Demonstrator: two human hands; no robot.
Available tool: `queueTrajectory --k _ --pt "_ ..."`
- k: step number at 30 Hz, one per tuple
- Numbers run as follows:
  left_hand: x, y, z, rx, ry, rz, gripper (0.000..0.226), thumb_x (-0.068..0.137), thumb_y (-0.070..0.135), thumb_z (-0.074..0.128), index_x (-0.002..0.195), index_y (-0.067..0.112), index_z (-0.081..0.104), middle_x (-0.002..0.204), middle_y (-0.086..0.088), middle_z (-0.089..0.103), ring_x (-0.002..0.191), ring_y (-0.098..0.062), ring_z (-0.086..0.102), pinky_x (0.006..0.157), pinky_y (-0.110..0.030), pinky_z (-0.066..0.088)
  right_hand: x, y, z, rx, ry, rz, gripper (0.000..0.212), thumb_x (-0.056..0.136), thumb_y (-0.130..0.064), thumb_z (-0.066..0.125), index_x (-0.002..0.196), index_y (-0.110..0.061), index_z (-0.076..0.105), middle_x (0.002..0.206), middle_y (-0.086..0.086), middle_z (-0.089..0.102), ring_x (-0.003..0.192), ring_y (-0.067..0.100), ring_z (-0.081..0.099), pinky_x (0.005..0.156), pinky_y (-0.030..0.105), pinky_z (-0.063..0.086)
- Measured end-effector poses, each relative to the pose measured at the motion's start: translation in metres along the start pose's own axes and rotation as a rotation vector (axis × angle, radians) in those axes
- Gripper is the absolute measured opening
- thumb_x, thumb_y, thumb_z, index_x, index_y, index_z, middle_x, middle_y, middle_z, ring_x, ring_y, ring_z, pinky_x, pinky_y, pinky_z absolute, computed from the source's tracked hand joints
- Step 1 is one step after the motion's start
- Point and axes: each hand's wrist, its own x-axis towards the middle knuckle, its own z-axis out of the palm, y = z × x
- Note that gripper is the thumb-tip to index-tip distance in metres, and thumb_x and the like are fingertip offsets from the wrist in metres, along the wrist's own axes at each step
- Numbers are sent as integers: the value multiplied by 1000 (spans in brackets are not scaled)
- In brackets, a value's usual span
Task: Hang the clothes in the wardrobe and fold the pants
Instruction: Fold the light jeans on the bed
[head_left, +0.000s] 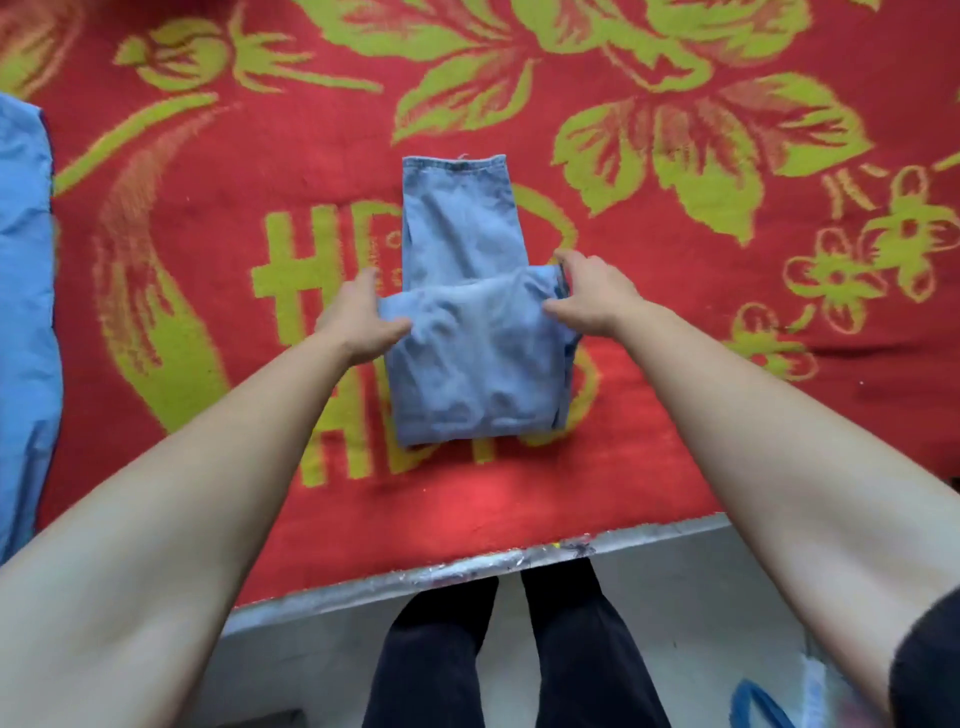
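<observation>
Denim in a pale, washed blue made up the pants (467, 332), which lay in the middle of the bed cover, straight ahead of the person and partly folded. Their long axis ran directly away from the body: a thick doubled block sat nearest, and a single narrower length of leg stretched on beyond it to a hem at the far end. The upper layer's far edge crossed that leg at a right angle.

Both hands met the cloth at that edge. The left hand (363, 317) held its left corner and the right hand (592, 296) its right corner, each with the thumb lying on top of the denim and the fingers reaching over the far side. How far the fingers tucked under could not be made out. The hands stood about as far apart as the fold was wide, and neither was clearly nearer than the other. By my reading, any further fold would have to go along the long axis, bringing the far leg and the near block together.

Beneath the pants spread a red blanket (675, 426) woven with yellow-green flowers and large characters. A blue cloth (23, 312) lay at its left margin, well apart. A silvery strip (467, 564) ran along the near edge, with the grey floor (727, 597) and the person's dark trouser legs (498, 654) below.
</observation>
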Motion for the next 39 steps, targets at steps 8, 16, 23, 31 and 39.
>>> queueTrajectory --k 8,16,23,31,39 --pt "-24 -36 98 756 -103 267 119 73 81 55 157 26 -9 161 -13 -26 149 -34 -21 119 -60 8 -19 31 115 -498 104 -473 100 78 -60 55 158 -13 18 163 28 3 151 47 3 122 57 10" --pt "-13 -40 140 859 -18 195 144 62 61 79 152 12 -22 157 -25 -27 146 -47 -18 117 -62 11 -7 47 145 -639 69 -439 136 62 -62 80 159 -8 1 161 32 -5 149 50 -4 121 59 13" --pt "-35 -24 118 848 -143 219 96 88 42 63 156 6 6 164 -18 -4 150 -43 -2 117 -55 21 -37 35 117 -598 42 -493 82 75 -24 76 149 -10 43 151 27 40 139 53 33 110 52 40" --pt "-93 35 36 586 -354 274 19 86 30 53 98 16 53 106 -8 64 99 -33 58 78 -37 46 -100 -5 4 -420 -165 -457 17 78 -34 62 88 -20 66 87 6 70 89 34 64 69 36 45" --pt "-74 48 -29 40 -361 68 38 60 33 54 82 3 63 67 2 49 65 -17 46 56 -27 35 -73 -27 -60 -97 -284 -232 19 77 -33 63 80 -14 62 75 4 60 75 24 56 62 35 43"
